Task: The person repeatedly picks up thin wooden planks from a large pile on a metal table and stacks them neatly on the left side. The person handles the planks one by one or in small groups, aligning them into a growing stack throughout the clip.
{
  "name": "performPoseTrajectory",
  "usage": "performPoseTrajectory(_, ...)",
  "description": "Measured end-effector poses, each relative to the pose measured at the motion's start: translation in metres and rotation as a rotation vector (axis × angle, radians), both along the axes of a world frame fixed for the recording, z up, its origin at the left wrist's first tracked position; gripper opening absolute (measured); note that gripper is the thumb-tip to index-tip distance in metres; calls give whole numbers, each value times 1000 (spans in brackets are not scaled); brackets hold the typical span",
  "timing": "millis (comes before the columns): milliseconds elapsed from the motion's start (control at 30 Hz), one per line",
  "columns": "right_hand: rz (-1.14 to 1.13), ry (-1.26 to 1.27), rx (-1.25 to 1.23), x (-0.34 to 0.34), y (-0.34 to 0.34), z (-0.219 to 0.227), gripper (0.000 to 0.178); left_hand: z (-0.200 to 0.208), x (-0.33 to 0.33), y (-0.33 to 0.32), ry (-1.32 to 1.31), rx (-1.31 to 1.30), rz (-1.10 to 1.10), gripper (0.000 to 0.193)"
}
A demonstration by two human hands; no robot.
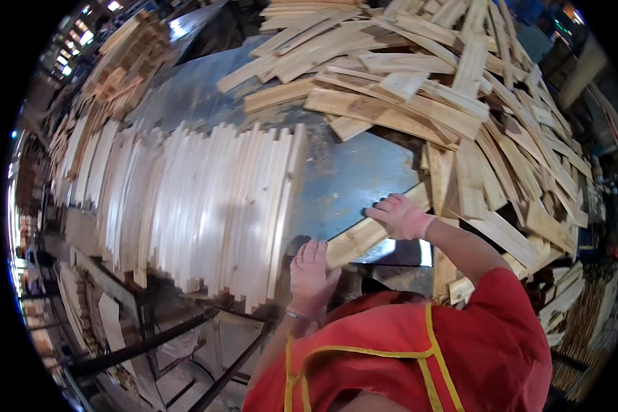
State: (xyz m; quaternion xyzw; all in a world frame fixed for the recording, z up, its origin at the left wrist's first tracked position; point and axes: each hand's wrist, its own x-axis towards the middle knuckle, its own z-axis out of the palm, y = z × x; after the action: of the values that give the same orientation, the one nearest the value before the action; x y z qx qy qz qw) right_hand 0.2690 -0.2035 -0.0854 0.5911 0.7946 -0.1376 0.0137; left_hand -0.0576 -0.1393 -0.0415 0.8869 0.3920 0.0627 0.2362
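Note:
A short pale wooden board (358, 240) lies slantwise over the front edge of the blue-grey metal table (347, 175). My right hand (399, 217) grips it near its far right end, fingers over the upper edge. At the near left end is my left hand (310, 273), its fingers along the end and the thumb below the board. Just left of that hand, a wide row of narrow planed wooden strips (206, 206) lies side by side, their ends uneven.
A big jumbled heap of rough boards (419, 89) covers the table's far and right sides. Stacked wood pieces (120, 62) stand at the far left. A dark metal frame with bars (151, 347) is at the lower left, beside my left forearm.

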Motion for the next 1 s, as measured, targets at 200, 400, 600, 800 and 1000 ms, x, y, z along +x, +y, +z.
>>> performPoseTrajectory(200,-171,260,19,-1,-8,91,85,13,-100,10,-137,98,165,66)
performPoseTrajectory(400,-681,1134,275,-46,-28,136,81,-8,-217,32,-336,116,530,60)
performPoseTrajectory(600,-894,1884,102,-107,28,105,71,-57,-290,34,-570,-66,876,58)
performPoseTrajectory(800,-1235,1555,1,-132,95,-12,49,-75,-286,21,-1038,-687,1393,57)
performPoseTrajectory(1000,-963,1606,-344,-208,139,-13,42,-121,-253,34,-1116,-1240,1175,80)
